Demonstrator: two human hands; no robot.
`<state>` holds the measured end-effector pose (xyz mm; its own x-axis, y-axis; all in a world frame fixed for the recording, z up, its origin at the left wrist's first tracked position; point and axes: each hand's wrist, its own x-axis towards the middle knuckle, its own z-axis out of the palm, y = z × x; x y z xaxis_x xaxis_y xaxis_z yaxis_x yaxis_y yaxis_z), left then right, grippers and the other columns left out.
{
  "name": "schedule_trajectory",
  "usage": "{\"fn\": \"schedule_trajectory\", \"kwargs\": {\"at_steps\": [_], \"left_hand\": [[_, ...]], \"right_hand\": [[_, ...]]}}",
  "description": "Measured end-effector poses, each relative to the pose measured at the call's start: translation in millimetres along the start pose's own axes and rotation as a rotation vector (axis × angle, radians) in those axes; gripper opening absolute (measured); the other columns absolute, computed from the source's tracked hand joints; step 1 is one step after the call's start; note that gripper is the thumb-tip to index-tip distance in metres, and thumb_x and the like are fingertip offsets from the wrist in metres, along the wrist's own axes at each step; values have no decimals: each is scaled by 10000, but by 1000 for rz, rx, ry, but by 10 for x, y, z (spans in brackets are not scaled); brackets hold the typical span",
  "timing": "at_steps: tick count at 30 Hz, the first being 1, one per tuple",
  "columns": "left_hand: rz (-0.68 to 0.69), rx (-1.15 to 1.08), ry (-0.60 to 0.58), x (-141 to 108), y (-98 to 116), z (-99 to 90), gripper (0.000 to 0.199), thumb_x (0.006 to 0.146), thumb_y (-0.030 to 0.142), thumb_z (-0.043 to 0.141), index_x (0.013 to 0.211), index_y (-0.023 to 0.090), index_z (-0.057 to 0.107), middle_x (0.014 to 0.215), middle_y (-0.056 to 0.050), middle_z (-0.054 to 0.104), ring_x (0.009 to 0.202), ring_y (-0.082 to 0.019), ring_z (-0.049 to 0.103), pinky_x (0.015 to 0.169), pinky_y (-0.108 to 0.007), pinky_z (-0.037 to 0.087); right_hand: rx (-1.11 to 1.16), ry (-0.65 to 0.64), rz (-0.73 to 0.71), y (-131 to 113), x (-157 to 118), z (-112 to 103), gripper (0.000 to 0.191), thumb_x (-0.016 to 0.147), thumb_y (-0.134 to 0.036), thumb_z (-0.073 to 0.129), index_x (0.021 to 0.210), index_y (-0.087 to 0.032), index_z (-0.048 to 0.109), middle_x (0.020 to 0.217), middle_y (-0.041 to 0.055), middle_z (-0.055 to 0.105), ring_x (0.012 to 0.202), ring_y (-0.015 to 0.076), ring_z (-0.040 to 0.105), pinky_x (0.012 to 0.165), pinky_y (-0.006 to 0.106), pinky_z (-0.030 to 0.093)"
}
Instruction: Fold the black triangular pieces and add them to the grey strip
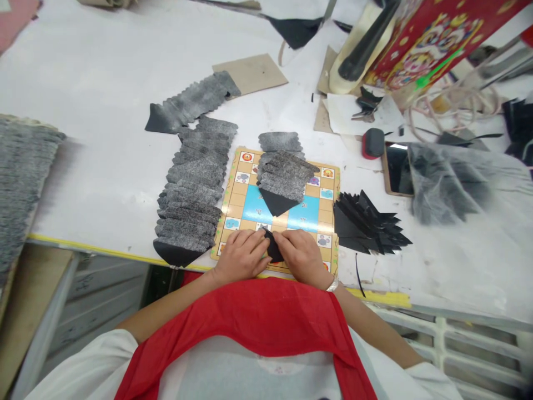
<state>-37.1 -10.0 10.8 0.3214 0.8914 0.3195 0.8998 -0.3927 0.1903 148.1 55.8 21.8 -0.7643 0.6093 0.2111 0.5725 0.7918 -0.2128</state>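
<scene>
In the head view, my left hand (241, 253) and my right hand (303, 255) meet at the front edge of a printed game board (235, 200). The fingers of both are bent and pressed on a small dark piece of sheet material (273, 249), which they partly cover. Just beyond them on the board lies an overlapping stack of grey-and-black pieces (285, 175) with a pointed black end. To the left of the board runs a long overlapping row of similar pieces (194, 183). A fanned pile of black pointed pieces (366, 225) touches the board's right side.
Further back are another grey row (194, 100) and a cardboard sheet (252, 74). On the right lie a phone (397, 172), a clear plastic bag (462, 178), a small red-and-black object (372, 143) and cords. A red box (433, 44) stands behind. Grey layered material (25, 183) sits far left.
</scene>
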Motion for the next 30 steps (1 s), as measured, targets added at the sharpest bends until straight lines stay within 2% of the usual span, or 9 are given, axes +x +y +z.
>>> {"fn": "schedule_trajectory", "kwargs": {"at_steps": [6, 10, 17, 25, 28, 30], "left_hand": [[-40, 7, 29, 27, -10, -19, 448, 864, 457, 485, 1153, 128, 578, 1155, -137, 607, 1001, -250, 552, 845, -369, 414], [-42, 95, -20, 62, 13, -30, 572, 852, 556, 459, 1264, 162, 515, 1167, -129, 599, 1006, -271, 544, 862, -406, 393], [-83, 107, -72, 66, 17, -18, 635, 835, 627, 423, 1253, 164, 536, 1188, -132, 590, 1036, -277, 523, 878, -406, 374], [-121, 76, -89, 112, -2, -59, 676, 826, 652, 410, 1247, 138, 532, 1205, -144, 586, 1067, -295, 520, 871, -414, 391], [-193, 35, -53, 114, -17, -57, 697, 844, 614, 416, 1296, 85, 465, 1288, -191, 523, 1163, -307, 477, 950, -431, 371], [-131, -9, -12, 101, -11, -22, 647, 877, 537, 419, 1325, 70, 419, 1316, -198, 502, 1214, -291, 451, 998, -418, 357]], "right_hand": [[-58, -35, -46, -15, 7, -20, 301, 930, -191, 393, 1130, -81, 590, 922, 110, 612, 816, 205, 475, 732, 327, 374], [-84, -80, -37, -36, 31, -50, 292, 917, -190, 416, 1125, -79, 588, 910, 116, 604, 808, 214, 466, 713, 331, 373], [-80, -113, -36, -33, 34, -80, 283, 894, -184, 451, 1122, -83, 584, 936, 122, 595, 812, 215, 454, 711, 335, 364], [-74, -136, -20, -45, 44, -84, 291, 895, -200, 465, 1136, -81, 576, 941, 122, 588, 824, 219, 452, 719, 337, 366], [-81, -137, -16, -66, 67, -86, 292, 906, -203, 449, 1140, -79, 572, 918, 114, 585, 807, 215, 447, 710, 338, 367], [-83, -136, -12, -74, 79, -77, 282, 909, -200, 443, 1122, -79, 581, 895, 110, 583, 790, 213, 444, 702, 338, 370]]}}
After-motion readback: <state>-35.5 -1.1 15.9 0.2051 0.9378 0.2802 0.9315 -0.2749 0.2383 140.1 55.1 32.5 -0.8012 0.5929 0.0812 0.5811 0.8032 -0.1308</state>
